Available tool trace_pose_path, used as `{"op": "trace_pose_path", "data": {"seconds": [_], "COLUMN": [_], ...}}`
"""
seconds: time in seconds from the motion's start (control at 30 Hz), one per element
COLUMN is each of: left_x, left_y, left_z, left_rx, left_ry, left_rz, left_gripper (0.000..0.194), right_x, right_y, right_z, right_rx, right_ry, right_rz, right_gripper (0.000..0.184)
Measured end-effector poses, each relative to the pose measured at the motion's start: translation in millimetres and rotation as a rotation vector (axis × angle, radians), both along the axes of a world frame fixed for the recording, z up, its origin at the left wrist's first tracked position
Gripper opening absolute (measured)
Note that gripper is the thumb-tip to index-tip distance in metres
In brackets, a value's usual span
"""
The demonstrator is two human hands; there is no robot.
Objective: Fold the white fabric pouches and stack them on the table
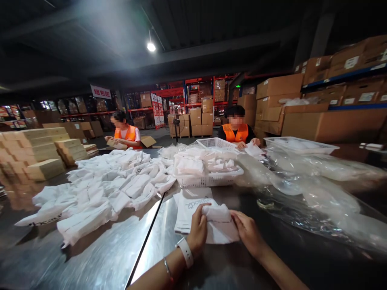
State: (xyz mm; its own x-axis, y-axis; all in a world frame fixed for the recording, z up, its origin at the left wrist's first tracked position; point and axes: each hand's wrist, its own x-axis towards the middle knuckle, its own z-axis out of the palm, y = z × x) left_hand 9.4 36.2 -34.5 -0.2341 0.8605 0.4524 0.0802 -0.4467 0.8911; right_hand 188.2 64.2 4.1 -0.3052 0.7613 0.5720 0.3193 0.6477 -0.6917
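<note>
Left hand (198,229) and right hand (248,233), fingers curled nearly closed, pinch one white bag (222,225) by opposite sides over the metal surface (160,241)
Just beyond it lies one stack of printed bags (182,217); of three baskets, the central basket (211,180) is heaped with white packets, the right basket (325,148) holds white contents, the rear basket's (216,143) are unclear; two orange-vested co-workers (238,133) handle items

white bag (222,233) with dark print; white lattice basket (193,182); orange vests (241,133); white watch strap (185,253); brown cartons (278,86)
</note>
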Motion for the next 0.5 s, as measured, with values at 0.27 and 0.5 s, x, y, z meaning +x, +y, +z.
{"op": "trace_pose_path", "data": {"seconds": [0.27, 0.5], "left_x": [3.3, 9.8], "left_y": [-9.1, -9.2], "left_z": [16.7, 19.0], "left_rx": [-0.012, -0.394], "left_ry": [-0.311, -0.167], "left_rz": [-0.096, -0.435], "left_gripper": [0.035, 0.059], "right_x": [2.5, 7.1], "right_y": [-6.7, -8.4], "right_z": [16.2, 19.9], "right_rx": [-0.619, -0.651], "right_ry": [0.367, 0.358], "right_rz": [0.135, 0.163], "right_gripper": [0.056, 0.052]}}
